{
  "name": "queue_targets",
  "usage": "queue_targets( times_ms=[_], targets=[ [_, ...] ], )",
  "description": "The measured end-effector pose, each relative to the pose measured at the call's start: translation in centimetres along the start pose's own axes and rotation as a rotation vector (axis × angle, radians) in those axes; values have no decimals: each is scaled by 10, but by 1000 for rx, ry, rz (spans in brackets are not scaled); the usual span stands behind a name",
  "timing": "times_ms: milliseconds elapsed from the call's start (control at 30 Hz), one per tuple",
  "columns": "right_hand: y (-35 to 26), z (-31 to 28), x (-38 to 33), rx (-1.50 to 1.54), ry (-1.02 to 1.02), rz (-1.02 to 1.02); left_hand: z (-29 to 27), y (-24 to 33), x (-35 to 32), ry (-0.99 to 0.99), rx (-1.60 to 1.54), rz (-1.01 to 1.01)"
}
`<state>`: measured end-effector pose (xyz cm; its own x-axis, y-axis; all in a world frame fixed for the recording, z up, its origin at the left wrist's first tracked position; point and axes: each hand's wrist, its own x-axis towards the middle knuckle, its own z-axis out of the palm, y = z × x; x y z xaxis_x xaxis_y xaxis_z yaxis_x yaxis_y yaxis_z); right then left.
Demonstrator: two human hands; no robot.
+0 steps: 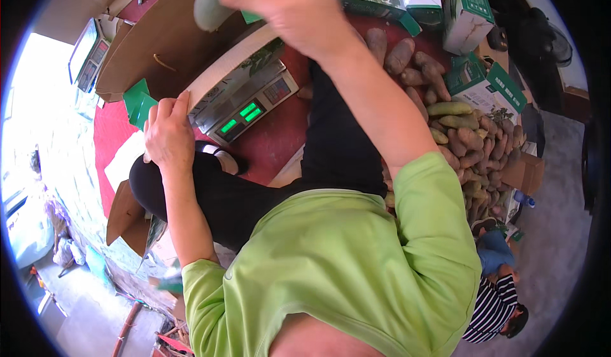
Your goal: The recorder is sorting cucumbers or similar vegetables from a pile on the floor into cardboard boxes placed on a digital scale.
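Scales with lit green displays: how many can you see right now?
1. The scale sits on the red floor just right of the left hand, beneath the raised right hand holding a pale green gourd. A second scale at far left shows no lit display.

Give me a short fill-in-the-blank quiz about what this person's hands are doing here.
1. The right hand holds a long pale ____ vegetable.
2. The left hand rests on the edge of a brown ____ box.
3. The digital weighing scale shows ____ glowing digits.

Missing words: green; cardboard; green
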<state>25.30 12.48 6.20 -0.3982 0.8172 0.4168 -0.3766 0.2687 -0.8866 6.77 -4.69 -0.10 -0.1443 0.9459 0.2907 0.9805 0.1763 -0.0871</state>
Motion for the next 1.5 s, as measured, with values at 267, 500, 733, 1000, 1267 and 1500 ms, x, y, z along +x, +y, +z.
queue_targets(
  times_ms=[267, 500, 733, 1000, 1267, 1500],
  targets=[
    [27, -52, -16, -235, 48, 17, 7, -5, -1, 25, 16, 6],
    [43, -196, -123, -591, 411, 242, 9, -6, 0, -40, 26, -25],
    [111, -283, -317, -862, 548, 829, 12, -2, 2, -72, 22, -17],
    [156, -259, -439, -901, 419, 1259, 16, -2, 0, -55, 88, -32],
    [162, -228, -427, -852, 247, 1472, 19, -8, -2, -21, 59, -20],
    [177, -220, -414, -894, 89, 1539, 18, -1, -1, 22, 62, -19]
  ],
)
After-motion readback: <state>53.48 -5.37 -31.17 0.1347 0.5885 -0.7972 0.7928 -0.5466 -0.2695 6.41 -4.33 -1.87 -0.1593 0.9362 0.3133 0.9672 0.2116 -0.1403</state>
